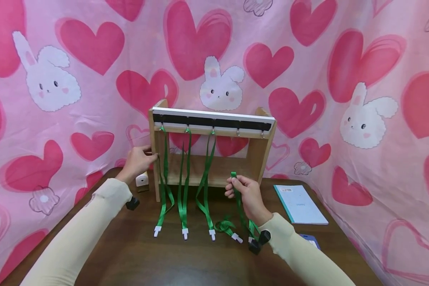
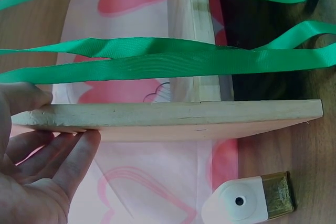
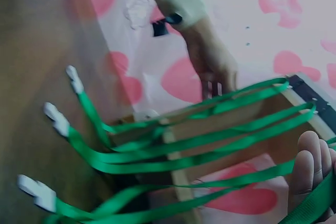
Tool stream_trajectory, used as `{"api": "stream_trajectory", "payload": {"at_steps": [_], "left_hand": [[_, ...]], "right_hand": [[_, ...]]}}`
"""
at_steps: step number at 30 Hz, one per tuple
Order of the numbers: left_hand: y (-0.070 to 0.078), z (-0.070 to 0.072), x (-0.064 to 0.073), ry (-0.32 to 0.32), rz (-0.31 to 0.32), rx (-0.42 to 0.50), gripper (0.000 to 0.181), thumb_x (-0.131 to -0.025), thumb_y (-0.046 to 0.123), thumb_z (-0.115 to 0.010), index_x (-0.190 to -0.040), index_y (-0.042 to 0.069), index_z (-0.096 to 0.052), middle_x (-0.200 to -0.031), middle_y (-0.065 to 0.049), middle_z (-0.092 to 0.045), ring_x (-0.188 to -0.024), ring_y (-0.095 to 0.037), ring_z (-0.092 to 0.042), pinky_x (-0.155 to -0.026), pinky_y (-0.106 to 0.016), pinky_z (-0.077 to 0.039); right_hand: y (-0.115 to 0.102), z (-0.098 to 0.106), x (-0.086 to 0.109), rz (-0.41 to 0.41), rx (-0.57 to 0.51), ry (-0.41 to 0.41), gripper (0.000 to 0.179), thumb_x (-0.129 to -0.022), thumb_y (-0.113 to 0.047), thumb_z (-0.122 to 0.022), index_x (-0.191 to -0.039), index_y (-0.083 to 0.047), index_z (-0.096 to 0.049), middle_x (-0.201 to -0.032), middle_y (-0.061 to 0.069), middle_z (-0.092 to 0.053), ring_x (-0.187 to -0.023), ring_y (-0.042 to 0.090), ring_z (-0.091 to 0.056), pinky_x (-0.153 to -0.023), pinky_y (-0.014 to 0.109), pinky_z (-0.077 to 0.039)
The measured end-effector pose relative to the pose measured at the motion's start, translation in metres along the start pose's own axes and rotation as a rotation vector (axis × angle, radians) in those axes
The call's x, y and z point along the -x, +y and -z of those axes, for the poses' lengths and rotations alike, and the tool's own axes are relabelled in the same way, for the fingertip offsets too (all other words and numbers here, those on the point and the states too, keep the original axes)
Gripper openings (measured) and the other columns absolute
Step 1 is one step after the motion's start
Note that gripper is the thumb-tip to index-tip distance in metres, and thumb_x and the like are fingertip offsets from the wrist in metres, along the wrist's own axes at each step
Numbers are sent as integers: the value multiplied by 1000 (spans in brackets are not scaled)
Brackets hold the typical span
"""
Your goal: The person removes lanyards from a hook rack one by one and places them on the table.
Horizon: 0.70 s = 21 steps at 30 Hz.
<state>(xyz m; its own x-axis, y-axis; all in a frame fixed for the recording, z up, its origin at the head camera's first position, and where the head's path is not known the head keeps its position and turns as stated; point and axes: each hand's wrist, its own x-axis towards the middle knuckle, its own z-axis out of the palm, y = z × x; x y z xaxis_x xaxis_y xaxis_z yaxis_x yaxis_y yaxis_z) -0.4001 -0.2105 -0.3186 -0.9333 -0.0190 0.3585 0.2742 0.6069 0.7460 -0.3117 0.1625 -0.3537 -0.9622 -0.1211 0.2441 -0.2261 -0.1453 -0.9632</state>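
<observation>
1. Pink heart-and-bunny fabric backdrop [image 1: 268,24] behind, dark wood-grain table [image 1: 186,262] below.
2. Right hand [image 1: 249,192]: thumb and fingers pinch a green lanyard [image 1: 238,197] near its loop end, in front of the wooden rack [image 1: 268,153].
3. Left hand [image 1: 137,161]: thumb and fingers narrowed on opposite sides of the rack's left side panel [image 2: 210,111], gripping it.
4. Three hanging lanyards [image 1: 185,190] on the left and middle hooks, white clips down.
5. Coiled lanyard [image 1: 226,225] on table, just beside the right wrist.
6. Progress, judged from layout: three of five hooks filled; two right-end hooks [image 1: 238,132] bare; held and coiled lanyards remain off.
7. Outward: white booklet [image 1: 302,204] right; white-ended item [image 1: 142,180] left of rack, type unclear.
</observation>
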Motion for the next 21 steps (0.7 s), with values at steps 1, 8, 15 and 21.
{"api": "stream_trajectory", "payload": {"at_steps": [1,8,15,21], "left_hand": [[0,0,0,1,1,-1,50,-97,24,-63,-141,1,-58,-131,-25,-67,-117,-38,-68,-92,-51,-60],[1,-1,0,0,5,-7,52,-97,25,-63,-142,0,-57,-131,-26,-67,-117,-39,-68,-92,-50,-60],[2,1,3,-7,-2,-4,50,-98,23,-62,-143,0,-56,-133,-25,-66,-118,-38,-67,-93,-51,-60],[2,1,3,-10,-13,-7,49,-98,22,-61,-142,1,-57,-132,-25,-66,-117,-38,-67,-93,-51,-60]], "right_hand": [[3,0,3,-18,4,-5,31,-104,-16,-56,-111,14,-61,-76,-2,-72,-66,11,-70,-67,26,-60],[27,2,23,-113,31,-68,27,-104,-20,-57,-105,5,-66,-79,-2,-72,-68,12,-70,-68,26,-61],[53,4,31,-162,-4,-83,23,-103,-24,-59,-100,-2,-67,-80,-2,-72,-72,12,-71,-70,25,-61],[84,5,28,-184,26,1,30,-102,-18,-59,-109,10,-65,-83,0,-73,-78,14,-72,-75,28,-61]]}}
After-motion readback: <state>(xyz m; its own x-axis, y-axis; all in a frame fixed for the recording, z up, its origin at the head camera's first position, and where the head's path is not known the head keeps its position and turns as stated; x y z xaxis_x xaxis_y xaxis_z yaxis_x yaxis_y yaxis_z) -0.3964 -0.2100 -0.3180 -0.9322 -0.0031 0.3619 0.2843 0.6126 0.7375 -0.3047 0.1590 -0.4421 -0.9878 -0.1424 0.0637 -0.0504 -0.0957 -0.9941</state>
